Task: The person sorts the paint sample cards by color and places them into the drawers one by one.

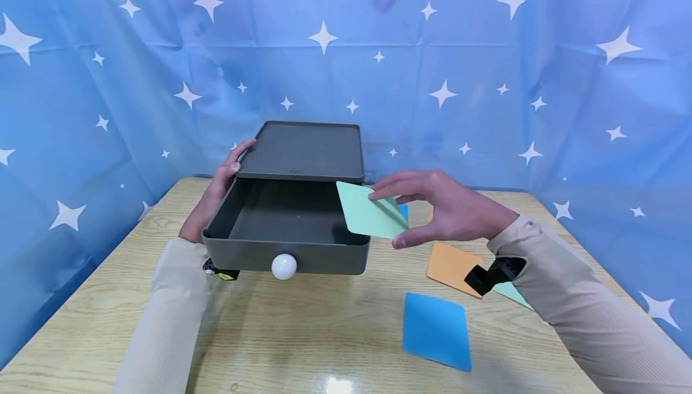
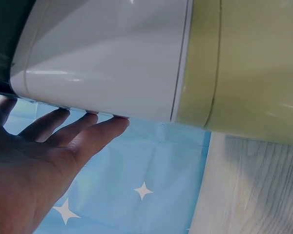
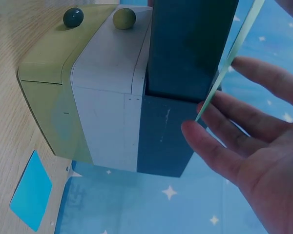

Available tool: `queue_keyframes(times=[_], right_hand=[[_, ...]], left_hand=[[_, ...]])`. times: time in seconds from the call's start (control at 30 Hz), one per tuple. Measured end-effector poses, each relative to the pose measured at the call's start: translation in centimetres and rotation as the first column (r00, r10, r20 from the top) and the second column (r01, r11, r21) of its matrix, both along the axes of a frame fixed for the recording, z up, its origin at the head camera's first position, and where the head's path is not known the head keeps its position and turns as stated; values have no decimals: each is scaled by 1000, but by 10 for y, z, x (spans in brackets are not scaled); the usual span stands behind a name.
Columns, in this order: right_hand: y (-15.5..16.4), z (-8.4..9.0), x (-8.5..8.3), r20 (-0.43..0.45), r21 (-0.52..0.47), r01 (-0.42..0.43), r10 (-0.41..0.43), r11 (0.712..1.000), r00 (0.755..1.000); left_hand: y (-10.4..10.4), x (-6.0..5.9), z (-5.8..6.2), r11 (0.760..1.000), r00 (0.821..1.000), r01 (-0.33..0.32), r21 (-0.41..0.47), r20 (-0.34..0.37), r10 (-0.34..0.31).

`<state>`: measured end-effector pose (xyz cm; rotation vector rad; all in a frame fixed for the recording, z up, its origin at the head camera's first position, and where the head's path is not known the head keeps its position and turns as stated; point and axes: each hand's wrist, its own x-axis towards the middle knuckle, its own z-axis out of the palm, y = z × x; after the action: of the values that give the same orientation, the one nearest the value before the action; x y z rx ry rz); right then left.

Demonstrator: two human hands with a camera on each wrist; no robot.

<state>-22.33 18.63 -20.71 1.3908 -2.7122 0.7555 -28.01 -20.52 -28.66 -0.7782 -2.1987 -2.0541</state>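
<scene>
A small drawer unit (image 1: 303, 151) has a dark grey top drawer (image 1: 243, 256) pulled out, with a white knob (image 1: 283, 266) on its front. Nothing shows on the part of the drawer's floor in view. Between the thumb and fingers of my right hand (image 1: 454, 208) I pinch a light green square card (image 1: 370, 214), tilted over the drawer's right edge. The right wrist view shows that card (image 3: 229, 61) edge-on beside the dark drawer. My left hand (image 1: 213, 190) rests against the unit's left side; in the left wrist view its extended fingertips touch the casing.
Below the top drawer are a white tier (image 3: 110, 107) and a yellow-green tier (image 3: 53, 97) with knobs. On the wooden table's right lie an orange card (image 1: 451, 265), a blue card (image 1: 437, 331) and a partly hidden green card (image 1: 513, 293). A star-patterned blue curtain (image 1: 346, 69) surrounds the table.
</scene>
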Motion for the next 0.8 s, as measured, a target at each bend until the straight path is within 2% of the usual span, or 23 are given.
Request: queue_keyframes(times=[0.47, 0.8], right_hand=[[-7, 4, 1, 27, 10, 22, -23, 1000, 999], [-9, 4, 2, 5, 28, 29, -29, 999, 1000]], left_hand=[[-1, 0, 2, 1000, 1000, -8, -14, -9, 8], [0, -1, 1, 1000, 1000, -11, -16, -11, 11]])
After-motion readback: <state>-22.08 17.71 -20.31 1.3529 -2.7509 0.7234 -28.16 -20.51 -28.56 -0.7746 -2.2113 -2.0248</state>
